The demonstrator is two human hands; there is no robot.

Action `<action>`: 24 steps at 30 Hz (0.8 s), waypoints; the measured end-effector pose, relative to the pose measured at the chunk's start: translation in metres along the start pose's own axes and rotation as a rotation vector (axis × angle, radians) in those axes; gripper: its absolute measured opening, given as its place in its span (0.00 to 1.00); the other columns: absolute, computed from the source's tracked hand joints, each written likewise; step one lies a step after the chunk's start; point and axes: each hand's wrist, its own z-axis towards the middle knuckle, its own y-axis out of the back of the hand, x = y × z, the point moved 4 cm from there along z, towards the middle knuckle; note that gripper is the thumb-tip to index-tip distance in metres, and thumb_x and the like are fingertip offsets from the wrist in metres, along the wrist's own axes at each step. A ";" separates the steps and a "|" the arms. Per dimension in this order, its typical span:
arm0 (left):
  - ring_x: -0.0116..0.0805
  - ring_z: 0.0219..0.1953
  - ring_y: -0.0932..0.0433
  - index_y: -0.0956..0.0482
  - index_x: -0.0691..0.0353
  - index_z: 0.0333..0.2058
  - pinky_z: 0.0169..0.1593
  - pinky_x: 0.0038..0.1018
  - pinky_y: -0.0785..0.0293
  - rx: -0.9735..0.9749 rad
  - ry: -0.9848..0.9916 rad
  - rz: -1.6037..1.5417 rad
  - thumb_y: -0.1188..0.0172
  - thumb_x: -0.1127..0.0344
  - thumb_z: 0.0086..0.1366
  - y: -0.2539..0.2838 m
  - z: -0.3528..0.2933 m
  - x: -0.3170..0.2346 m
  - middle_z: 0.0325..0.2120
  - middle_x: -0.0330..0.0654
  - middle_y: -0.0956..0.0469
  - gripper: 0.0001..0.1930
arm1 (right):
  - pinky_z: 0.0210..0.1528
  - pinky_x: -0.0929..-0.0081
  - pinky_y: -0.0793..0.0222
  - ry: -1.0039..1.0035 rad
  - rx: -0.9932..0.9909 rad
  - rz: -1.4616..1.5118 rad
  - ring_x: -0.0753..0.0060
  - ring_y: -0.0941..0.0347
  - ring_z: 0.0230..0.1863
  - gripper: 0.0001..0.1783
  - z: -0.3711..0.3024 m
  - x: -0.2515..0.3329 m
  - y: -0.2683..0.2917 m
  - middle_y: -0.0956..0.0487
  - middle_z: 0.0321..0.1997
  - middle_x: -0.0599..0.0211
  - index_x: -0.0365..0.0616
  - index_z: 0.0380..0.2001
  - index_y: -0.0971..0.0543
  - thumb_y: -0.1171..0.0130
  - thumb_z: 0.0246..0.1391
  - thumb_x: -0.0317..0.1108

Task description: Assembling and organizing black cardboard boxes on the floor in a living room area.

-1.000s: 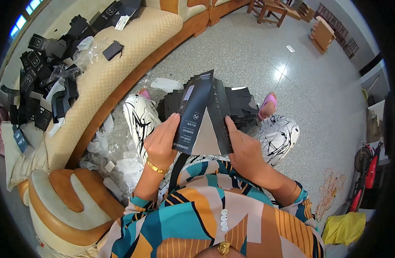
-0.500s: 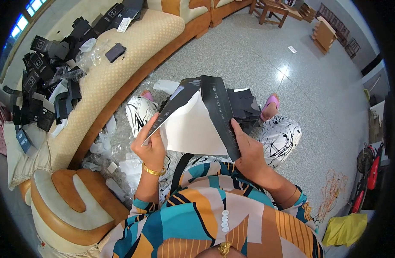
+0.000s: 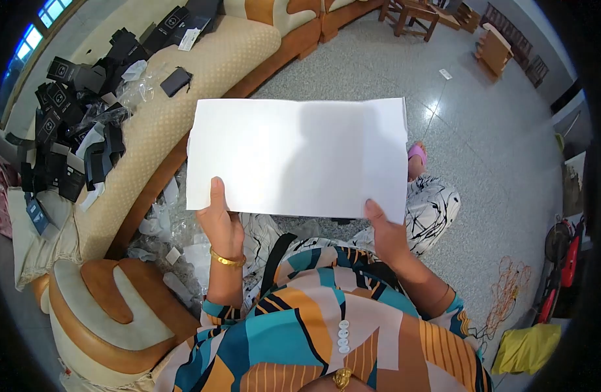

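Observation:
A flattened cardboard box (image 3: 274, 153), opened out with its plain white inner side up, is held before me above my lap. My left hand (image 3: 220, 219) grips its lower left edge, thumb on top and the other fingers underneath. At the lower right corner my right hand (image 3: 390, 238) holds it the same way, thumb pressed on the white face. The board hides most of my lap, one foot and the black boxes on the floor between my feet.
Many black boxes (image 3: 58, 98) and plastic scraps heap on the sofa (image 3: 248, 46) at left. A small black pouch (image 3: 176, 81) lies there. Clear wrapping (image 3: 160, 222) litters the floor beside me. Orange cable (image 3: 506, 287) and yellow cloth (image 3: 526, 346) lie at right.
The black cardboard, folded half-round with its dark printed sides showing, has been spread flat, white face up. My hands have moved slightly apart, still gripping its two near corners.

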 end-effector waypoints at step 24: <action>0.23 0.25 0.26 0.25 0.64 0.31 0.25 0.18 0.31 0.455 0.500 0.552 0.43 0.70 0.55 -0.079 0.147 0.224 0.26 0.36 0.24 0.06 | 0.21 0.85 0.40 -0.450 -0.321 0.121 0.82 0.36 0.19 0.05 0.212 -0.201 0.152 0.28 0.20 0.74 0.43 0.25 0.27 0.45 0.50 0.32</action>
